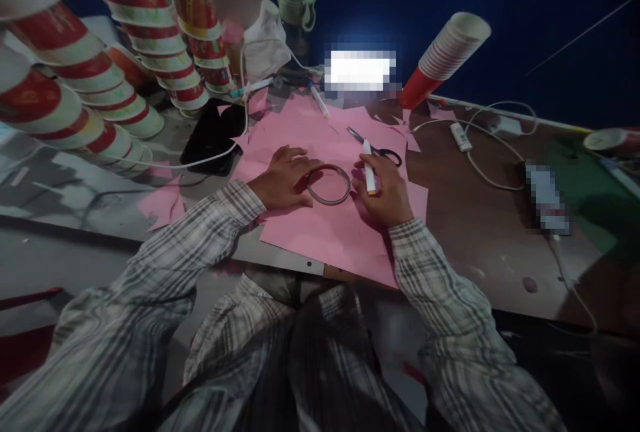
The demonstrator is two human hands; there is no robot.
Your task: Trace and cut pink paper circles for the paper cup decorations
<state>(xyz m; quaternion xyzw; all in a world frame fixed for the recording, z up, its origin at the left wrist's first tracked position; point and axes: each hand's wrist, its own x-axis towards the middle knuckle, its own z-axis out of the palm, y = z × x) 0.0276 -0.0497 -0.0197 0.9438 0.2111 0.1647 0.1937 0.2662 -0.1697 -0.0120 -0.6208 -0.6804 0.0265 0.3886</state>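
A thin grey-brown ring, much like a bangle, lies on pink paper in front of me. My left hand rests at its left side, thumb and forefinger against the rim and the other fingers spread on the paper. In my right hand is a white marker with an orange end, held beside the ring's right edge; its fingers are curled. Scissors with dark handles lie just beyond the right hand, partly hidden by it.
Tall stacks of red-and-white paper cups lean at the left, near a black phone. Another cup stack tilts at the back right. A white cable runs across the brown tabletop. A pen lies farther back.
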